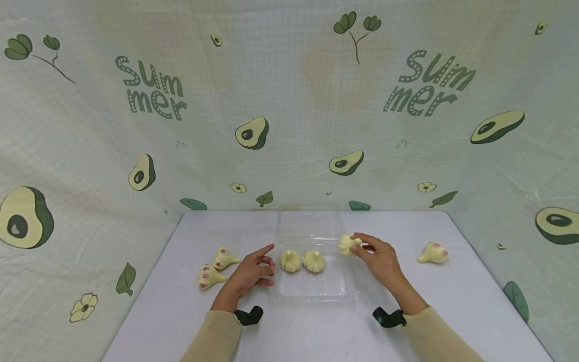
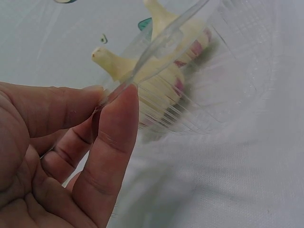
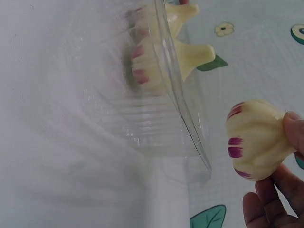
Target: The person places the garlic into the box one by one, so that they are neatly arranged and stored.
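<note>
A clear plastic clamshell box (image 1: 312, 290) lies with its lid (image 1: 308, 224) folded back. Two pale garlic bulbs (image 1: 290, 261) (image 3: 156, 61) stand side by side inside, stems up, with purple marks near their bases. My left hand (image 1: 251, 274) pinches the box's left rim between thumb and finger, seen closely in the left wrist view. At the right rim, my right hand (image 1: 381, 260) holds another garlic bulb (image 3: 259, 140) by its stem end, raised above the box's edge and apart from the bulbs inside.
Two garlic bulbs (image 1: 209, 276) lie left of my left hand, close together. A single garlic bulb (image 1: 434, 253) lies on the far right of the white table (image 1: 303, 332). A patterned cloth (image 1: 289, 100) hangs behind and at both sides.
</note>
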### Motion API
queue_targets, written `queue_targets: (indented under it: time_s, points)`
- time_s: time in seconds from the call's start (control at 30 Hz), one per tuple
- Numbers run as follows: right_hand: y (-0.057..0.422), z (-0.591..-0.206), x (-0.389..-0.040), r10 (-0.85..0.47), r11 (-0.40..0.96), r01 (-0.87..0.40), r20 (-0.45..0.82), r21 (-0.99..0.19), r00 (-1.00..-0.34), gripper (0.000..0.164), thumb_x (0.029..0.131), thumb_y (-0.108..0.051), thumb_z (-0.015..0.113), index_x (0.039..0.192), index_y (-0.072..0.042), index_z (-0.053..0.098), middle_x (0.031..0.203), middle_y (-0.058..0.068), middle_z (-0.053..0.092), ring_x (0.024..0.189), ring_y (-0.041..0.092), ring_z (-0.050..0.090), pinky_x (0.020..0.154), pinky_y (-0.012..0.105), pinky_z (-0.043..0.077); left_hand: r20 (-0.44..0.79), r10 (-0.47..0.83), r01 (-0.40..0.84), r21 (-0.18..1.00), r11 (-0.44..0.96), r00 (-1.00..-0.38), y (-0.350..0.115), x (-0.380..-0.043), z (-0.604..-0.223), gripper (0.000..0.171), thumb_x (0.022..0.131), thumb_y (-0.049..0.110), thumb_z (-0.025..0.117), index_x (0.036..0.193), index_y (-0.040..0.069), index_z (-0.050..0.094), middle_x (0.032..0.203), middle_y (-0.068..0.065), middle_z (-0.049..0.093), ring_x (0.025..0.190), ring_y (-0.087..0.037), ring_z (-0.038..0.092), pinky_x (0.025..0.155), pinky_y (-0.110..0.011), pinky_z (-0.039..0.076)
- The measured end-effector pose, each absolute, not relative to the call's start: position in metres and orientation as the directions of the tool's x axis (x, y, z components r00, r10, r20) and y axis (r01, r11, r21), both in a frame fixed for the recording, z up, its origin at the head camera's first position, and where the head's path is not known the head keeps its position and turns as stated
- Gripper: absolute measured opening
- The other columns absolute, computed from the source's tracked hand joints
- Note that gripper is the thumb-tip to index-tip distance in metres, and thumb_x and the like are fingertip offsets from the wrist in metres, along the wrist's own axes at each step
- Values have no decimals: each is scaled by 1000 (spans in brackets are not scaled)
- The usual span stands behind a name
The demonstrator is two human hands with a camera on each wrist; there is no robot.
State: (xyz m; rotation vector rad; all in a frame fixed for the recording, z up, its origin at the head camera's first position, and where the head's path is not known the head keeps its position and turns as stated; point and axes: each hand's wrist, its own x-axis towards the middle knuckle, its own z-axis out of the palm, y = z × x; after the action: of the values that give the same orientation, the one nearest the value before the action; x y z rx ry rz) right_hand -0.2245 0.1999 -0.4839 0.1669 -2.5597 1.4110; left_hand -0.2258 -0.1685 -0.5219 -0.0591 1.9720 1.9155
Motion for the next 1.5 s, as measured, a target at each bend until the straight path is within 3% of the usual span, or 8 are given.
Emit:
queue_targets:
  time_s: [0.13, 0.23, 0.5, 0.8, 0.93, 1.2, 1.5]
  points:
    - [194, -488, -226, -27, 549, -248, 279, -799, -960, 33, 93, -13, 82, 125, -9, 77, 134, 16, 72, 121, 35, 67, 97, 43, 60, -301, 233, -294, 953, 66, -925, -168, -226, -521, 78, 97, -7, 67, 166, 15, 37, 110, -8, 57, 88, -17, 62, 66, -30, 63]
    - [190, -490, -226, -45, 562, -272, 299, -781, -953, 32, 92, -11, 83, 123, -8, 78, 130, 15, 74, 123, 35, 66, 98, 54, 58, -301, 234, -294, 954, 66, -925, -168, -226, -521, 78, 97, -7, 67, 166, 15, 36, 110, -8, 57, 87, -17, 62, 66, -30, 63]
    - [181, -494, -224, -67, 581, -254, 265, -774, -962, 28, 93, -14, 82, 120, -12, 78, 128, 11, 74, 118, 31, 67, 97, 48, 55, -311, 230, -302, 950, 76, -922, -169, -226, -521, 79, 97, -8, 66, 166, 16, 36, 111, -8, 57, 87, -17, 62, 66, -29, 63]
    - [176, -498, -224, -80, 580, -204, 194, -788, -978, 25, 92, -18, 83, 116, -13, 80, 123, 14, 73, 120, 39, 65, 100, 59, 53, -304, 234, -295, 953, 73, -924, -168, -224, -519, 79, 96, -8, 67, 166, 14, 36, 111, -9, 57, 87, -18, 62, 65, -30, 63]
    - [173, -500, -225, -89, 625, -211, 200, -752, -976, 23, 92, -20, 83, 115, -13, 81, 119, 12, 73, 118, 35, 66, 96, 56, 55, -306, 231, -298, 952, 69, -923, -167, -224, -518, 79, 96, -8, 67, 165, 14, 37, 111, -9, 57, 87, -18, 61, 65, -30, 63]
    - [168, -509, -228, -117, 662, -254, 237, -705, -964, 21, 90, -17, 85, 110, -13, 82, 108, 6, 69, 106, 25, 61, 80, 35, 50, -319, 230, -313, 948, 65, -919, -167, -224, -517, 80, 96, -8, 68, 166, 16, 37, 111, -9, 57, 86, -17, 62, 65, -29, 63]
    - [165, -517, -231, -142, 704, -289, 271, -649, -952, 21, 88, -16, 86, 108, -12, 83, 96, 2, 70, 97, 18, 54, 74, 32, 47, -301, 248, -297, 953, 55, -921, -168, -224, -520, 80, 96, -7, 67, 166, 14, 35, 111, -9, 56, 85, -17, 62, 65, -29, 63]
